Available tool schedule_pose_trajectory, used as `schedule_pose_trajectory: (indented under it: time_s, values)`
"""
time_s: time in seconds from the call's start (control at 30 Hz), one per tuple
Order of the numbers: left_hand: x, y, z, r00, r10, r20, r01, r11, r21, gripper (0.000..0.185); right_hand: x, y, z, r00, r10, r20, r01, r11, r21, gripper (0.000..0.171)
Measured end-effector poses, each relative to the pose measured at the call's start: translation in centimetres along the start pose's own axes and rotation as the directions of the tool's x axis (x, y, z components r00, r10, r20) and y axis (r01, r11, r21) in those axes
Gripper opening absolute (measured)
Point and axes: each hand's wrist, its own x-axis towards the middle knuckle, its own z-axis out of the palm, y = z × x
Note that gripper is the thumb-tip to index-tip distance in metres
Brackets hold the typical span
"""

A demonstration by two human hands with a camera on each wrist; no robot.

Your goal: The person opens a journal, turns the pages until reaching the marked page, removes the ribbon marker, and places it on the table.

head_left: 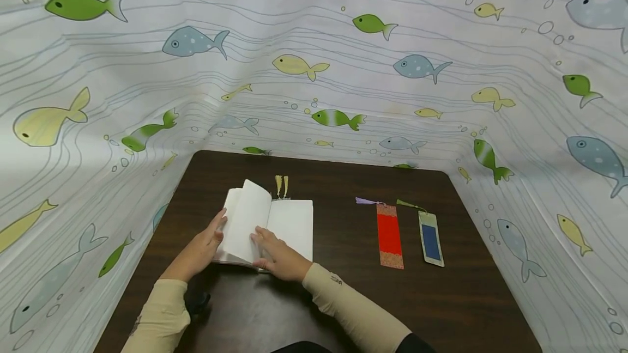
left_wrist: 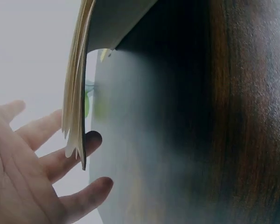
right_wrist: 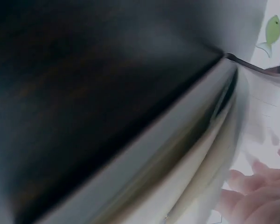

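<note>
A book (head_left: 293,222) with blank white pages lies spread on the dark table. Some of its left-hand leaves (head_left: 250,222) stand lifted in a curve. At the book's left edge is my left hand (head_left: 200,249), its fingers extended; the left wrist view shows some fingertips reaching behind the cover's edge (left_wrist: 85,116). My right hand (head_left: 281,255) rests on the pages near the lower middle, fingers spread. In the right wrist view the page edges (right_wrist: 177,172) fan apart, and that hand is partly out of frame. Two yellow tassels (head_left: 278,185) stick out above the book's top edge.
To the right lie a red bookmark (head_left: 390,236) with a purple tassel (head_left: 368,201) and a blue-centred bookmark (head_left: 431,241) with a green tassel (head_left: 409,205). A fish-patterned sheet (head_left: 314,75) surrounds the table (head_left: 343,309). Near the left sleeve sits a small black object (head_left: 198,304).
</note>
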Motion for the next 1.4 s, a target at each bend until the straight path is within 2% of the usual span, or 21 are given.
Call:
schedule_pose_trajectory:
  time_s: [0.1,0.27,0.37,0.5,0.6,0.67,0.77,0.93,1.07,1.23,1.3,1.4]
  values:
    - [0.1,-0.1,0.1,1.000,0.024,0.010,-0.024,1.000,0.014,0.068,0.2,0.0,0.4,0.999,0.014,0.046,-0.010,0.995,-0.099,0.060]
    - [0.2,-0.6,0.4,0.997,0.079,0.011,-0.080,0.991,0.104,0.081,0.2,1.1,0.6,0.999,0.000,0.052,0.011,0.978,-0.209,0.057]
    - [0.0,-0.9,0.7,0.996,0.086,0.015,-0.087,0.987,0.132,0.070,-0.2,2.3,0.4,0.999,0.020,0.051,-0.007,0.967,-0.256,0.064]
    - [-0.3,-1.2,0.9,0.997,0.080,0.015,-0.081,0.985,0.151,0.058,-1.4,4.5,0.0,0.992,0.119,0.039,-0.101,0.941,-0.322,0.077]
    - [-0.4,-1.4,1.0,0.997,0.074,0.015,-0.075,0.983,0.166,0.057,-2.6,5.9,-0.7,0.977,0.212,0.039,-0.184,0.916,-0.357,0.086]
    - [-0.4,-1.5,1.1,0.998,0.067,0.018,-0.069,0.982,0.174,0.057,-3.3,6.5,-1.3,0.962,0.268,0.046,-0.234,0.902,-0.363,0.091]
    - [-0.3,-1.6,1.2,0.998,0.057,0.025,-0.060,0.982,0.178,0.059,-4.2,7.2,-1.9,0.948,0.312,0.057,-0.275,0.898,-0.342,0.099]
    - [-0.3,-1.7,1.3,0.998,0.053,0.029,-0.057,0.984,0.166,0.059,-4.7,7.4,-2.2,0.955,0.294,0.046,-0.262,0.904,-0.339,0.101]
    - [-0.3,-1.4,1.2,0.998,0.053,0.027,-0.057,0.985,0.160,0.059,-4.7,7.3,-2.2,0.964,0.265,0.006,-0.240,0.882,-0.407,0.097]
    - [-0.4,-1.2,1.2,0.998,0.048,0.027,-0.052,0.986,0.157,0.059,-4.8,7.3,-2.2,0.981,0.182,-0.072,-0.194,0.857,-0.477,0.085]
    - [-0.5,-1.1,1.1,0.999,0.044,0.029,-0.048,0.986,0.158,0.059,-4.7,7.1,-2.1,0.978,0.177,-0.111,-0.209,0.849,-0.486,0.085]
    - [-0.5,-0.9,1.0,0.999,0.036,0.032,-0.041,0.986,0.159,0.059,-4.5,7.0,-1.8,0.960,0.229,-0.159,-0.278,0.834,-0.476,0.097]
